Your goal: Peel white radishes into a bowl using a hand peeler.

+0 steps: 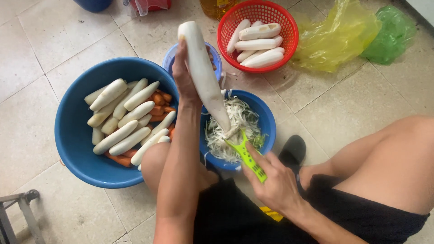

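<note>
Here, in the head view, the left hand [184,77] grips a long white radish [203,74] upright over the small blue bowl [266,118] of shreds on the tiled floor [36,90]. The right hand [273,183] clasps a green peeler [246,156], its blade touching the radish's lower tip.

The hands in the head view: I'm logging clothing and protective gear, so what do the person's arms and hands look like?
Both arms are bare to the picture's edge, with no sleeves. The left hand and right hand wear no gloves, and no rings, watch or wristbands show. Black shorts with a small yellow tag are the only clothing in view.
</note>
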